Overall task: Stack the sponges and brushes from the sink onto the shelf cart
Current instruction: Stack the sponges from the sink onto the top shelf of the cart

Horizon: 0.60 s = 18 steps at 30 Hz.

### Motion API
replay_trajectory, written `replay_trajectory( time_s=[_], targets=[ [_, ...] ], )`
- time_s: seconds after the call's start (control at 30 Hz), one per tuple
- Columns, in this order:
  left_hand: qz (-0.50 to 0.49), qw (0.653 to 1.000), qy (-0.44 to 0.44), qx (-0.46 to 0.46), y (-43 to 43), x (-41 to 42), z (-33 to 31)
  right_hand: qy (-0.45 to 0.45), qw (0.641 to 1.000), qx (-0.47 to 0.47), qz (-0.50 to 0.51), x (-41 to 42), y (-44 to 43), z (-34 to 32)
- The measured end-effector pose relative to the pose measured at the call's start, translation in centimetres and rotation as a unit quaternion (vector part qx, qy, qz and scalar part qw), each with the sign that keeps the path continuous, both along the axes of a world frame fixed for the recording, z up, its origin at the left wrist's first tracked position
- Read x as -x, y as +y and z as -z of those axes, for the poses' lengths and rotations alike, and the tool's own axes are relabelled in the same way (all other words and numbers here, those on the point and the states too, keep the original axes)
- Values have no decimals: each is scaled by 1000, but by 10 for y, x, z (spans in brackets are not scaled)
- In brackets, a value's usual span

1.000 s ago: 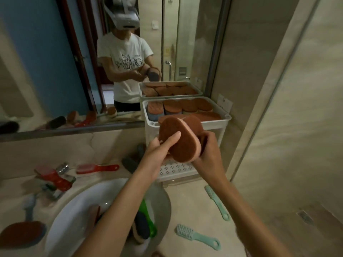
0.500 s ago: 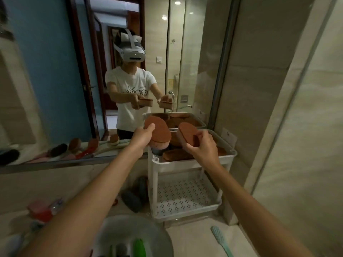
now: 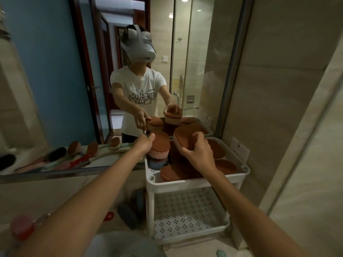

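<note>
Head view. At centre, a little toward 3 o'clock, white shelf cart (image 3: pixel 194 182) against the tiled wall, top tray filled with loose brown sponges (image 3: pixel 173 172). At 10 o'clock of that tray, left hand (image 3: pixel 143 145) closed around a pink sponge (image 3: pixel 159 145) with brown top face, lying flat on a blue sponge (image 3: pixel 157 163) in the far left corner. Over the middle of the tray, right hand (image 3: pixel 199 153) clamped on a second sponge (image 3: pixel 182 140), thumb on one edge and fingers over the other, brown face tilted toward 9 o'clock; whether touching the pile below, cannot tell. Lower shelf (image 3: pixel 185 210) of the cart perforated. At 9 o'clock of the cart's legs, two dark pads (image 3: pixel 128 217) on the counter. At 6 o'clock, blurred rim of the sink (image 3: pixel 120 243); at 5 o'clock, tip of a teal brush (image 3: pixel 221 254). At 10 o'clock, mirror (image 3: pixel 55 80), with long-handled brushes (image 3: pixel 78 156) reflected low in it.
</note>
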State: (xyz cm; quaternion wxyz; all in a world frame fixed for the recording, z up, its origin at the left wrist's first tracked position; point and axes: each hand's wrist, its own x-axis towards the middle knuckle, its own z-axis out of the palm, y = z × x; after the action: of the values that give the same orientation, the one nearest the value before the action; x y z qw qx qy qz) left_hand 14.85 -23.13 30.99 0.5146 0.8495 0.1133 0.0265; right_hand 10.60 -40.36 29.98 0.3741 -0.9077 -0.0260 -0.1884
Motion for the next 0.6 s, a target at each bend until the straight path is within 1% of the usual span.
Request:
replay_trajectory(
  time_s=[0.07, 0.27, 0.4, 0.5, 0.6],
  targets=[
    [-3, 1000, -4, -15, -2, -2, 3, 2, 1000, -5, -3, -2, 1, 1],
    [-16, 992, -26, -121, -3, 0, 4, 12, 1000, -18, -6, -4, -1, 5],
    [-41, 984, -35, -169, -1, -1, 8, 19, 1000, -14, -5, -3, 0, 7],
    [-45, 985, -39, -160, -1, 3, 8, 8, 1000, 14, 3, -3, 4, 6],
    [-43, 989, -44, -136, -3, 5, 5, 0, 998, 63, 11, -6, 10, 4]
  ],
)
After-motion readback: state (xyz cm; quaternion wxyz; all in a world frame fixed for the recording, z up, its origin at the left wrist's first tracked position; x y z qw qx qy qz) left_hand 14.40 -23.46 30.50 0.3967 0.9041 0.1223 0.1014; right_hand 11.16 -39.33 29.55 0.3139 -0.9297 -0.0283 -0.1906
